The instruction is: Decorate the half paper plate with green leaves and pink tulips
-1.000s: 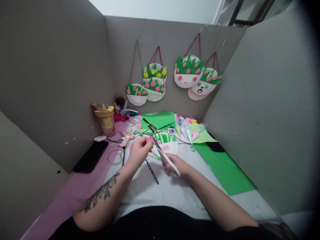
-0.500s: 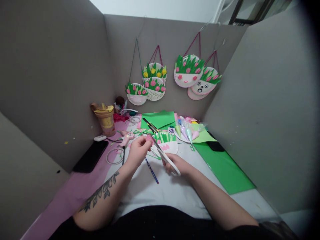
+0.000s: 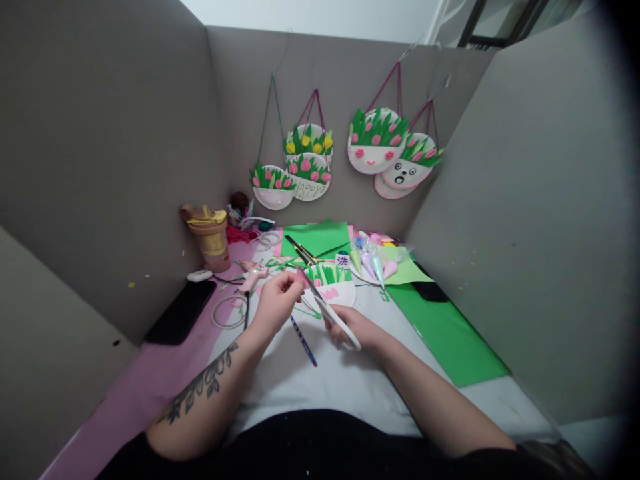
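My left hand (image 3: 281, 294) pinches a small piece of pink paper (image 3: 301, 274) over the middle of the table. In my right hand (image 3: 349, 325) are white-handled scissors (image 3: 339, 325), their blades pointing up and left against the pink paper. Just behind the blades lies a white half paper plate (image 3: 340, 293) with green paper leaves and pink shapes on it. Below my hands a dark blue patterned pencil (image 3: 303, 341) rests on the white table cover. How far the blades have cut in is too small to tell.
Left stand a pink glue gun (image 3: 254, 275), a cable loop (image 3: 229, 313), a black phone (image 3: 181, 313) and a tumbler (image 3: 209, 237). Green sheets (image 3: 450, 340) lie right, piping bags (image 3: 375, 263) behind them. Several plate baskets (image 3: 377, 143) hang on the grey back panel.
The scissor blades look slightly closer together at the pink paper, and the paper has tilted a little. Both hands stay in nearly the same place.
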A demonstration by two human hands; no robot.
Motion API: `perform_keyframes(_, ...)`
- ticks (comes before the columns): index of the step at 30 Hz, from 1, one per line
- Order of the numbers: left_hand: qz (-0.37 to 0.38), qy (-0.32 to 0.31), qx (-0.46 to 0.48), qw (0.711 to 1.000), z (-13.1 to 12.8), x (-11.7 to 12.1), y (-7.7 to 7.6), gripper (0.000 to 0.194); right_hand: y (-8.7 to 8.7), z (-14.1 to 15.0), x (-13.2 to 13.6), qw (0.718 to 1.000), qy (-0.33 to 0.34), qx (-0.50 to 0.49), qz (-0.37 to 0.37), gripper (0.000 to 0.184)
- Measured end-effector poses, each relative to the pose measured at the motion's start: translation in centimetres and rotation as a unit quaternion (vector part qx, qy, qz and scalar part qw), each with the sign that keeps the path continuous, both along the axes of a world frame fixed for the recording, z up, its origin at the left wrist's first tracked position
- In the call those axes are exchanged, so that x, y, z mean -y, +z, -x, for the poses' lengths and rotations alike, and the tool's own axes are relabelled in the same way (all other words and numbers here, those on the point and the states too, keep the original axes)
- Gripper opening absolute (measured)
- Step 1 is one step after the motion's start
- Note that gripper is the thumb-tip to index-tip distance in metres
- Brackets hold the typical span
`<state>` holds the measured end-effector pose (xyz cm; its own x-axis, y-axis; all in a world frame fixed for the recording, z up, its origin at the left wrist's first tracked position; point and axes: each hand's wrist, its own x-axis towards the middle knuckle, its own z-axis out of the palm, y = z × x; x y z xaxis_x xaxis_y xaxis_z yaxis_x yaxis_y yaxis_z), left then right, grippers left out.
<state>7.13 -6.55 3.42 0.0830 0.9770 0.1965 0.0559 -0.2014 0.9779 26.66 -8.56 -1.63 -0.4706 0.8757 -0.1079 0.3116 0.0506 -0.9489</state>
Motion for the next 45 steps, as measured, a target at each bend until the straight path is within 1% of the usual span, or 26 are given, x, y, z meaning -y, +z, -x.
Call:
perform_keyframes(5,-0.003,-0.004,0.000,1.000,0.05,-0.02,0.02,0.018,0.03,-0.03,-0.02,1.000,0.004,-0.003,-0.001,0.013)
perform_keyframes(12,-0.007,-0.018,-0.024,1.000,0.08,0.14,0.14,0.015,0.01,0.05,-0.02,1.000,0.001,-0.010,-0.001,0.015)
perform_keyframes(16,-0.002,-0.015,-0.016,1.000,0.07,0.13,0.13,0.014,-0.08,-0.01,-0.08,1.000,-0.004,-0.002,-0.002,0.014)
perform_keyframes(22,-0.005,-0.012,0.005,1.000,0.19,-0.08,0.00,0.014,-0.10,-0.11,-0.16,1.000,-0.001,-0.006,0.018,0.014)
perform_keyframes(33,-0.009,-0.020,-0.010,1.000,0.23,-0.27,-0.42,0.013,0.03,0.00,-0.09,1.000,-0.006,-0.010,0.011,0.014)
perform_keyframes(40,-0.010,-0.013,-0.005,1.000,0.38,-0.37,-0.40,0.013,-0.24,-0.23,-0.20,0.999,-0.004,-0.014,0.040,0.013)
perform_keyframes(45,-0.026,-0.021,-0.025,0.999,0.52,-0.38,-0.36,0.015,-0.18,-0.26,-0.26,0.999,-0.001,-0.017,0.037,0.014)
